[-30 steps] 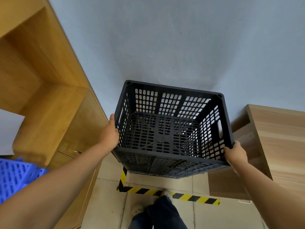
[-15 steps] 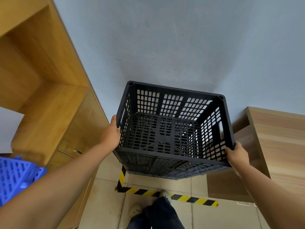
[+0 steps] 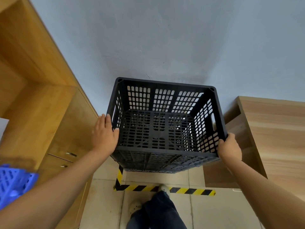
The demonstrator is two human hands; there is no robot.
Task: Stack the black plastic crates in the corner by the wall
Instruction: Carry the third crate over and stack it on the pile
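Observation:
A black plastic crate (image 3: 163, 103) with slotted walls stands high against the grey wall, its open top toward me. More black latticework shows under its front edge, so it seems to rest on another crate (image 3: 151, 166) below. My left hand (image 3: 104, 134) lies flat against the crate's left side, fingers spread, the thumb on the rim. My right hand (image 3: 229, 147) grips the crate's near right corner.
A wooden cabinet (image 3: 54, 123) with drawers flanks the crate on the left. A wooden desk (image 3: 272, 129) flanks it on the right. Yellow-black tape (image 3: 166, 189) marks the tiled floor, my feet just behind it. A blue plastic crate (image 3: 14, 182) sits at the left edge.
The crate has moved a little farther toward the wall. My left hand has let go of its grip and now lies flat and open against the left side. My right hand still grips.

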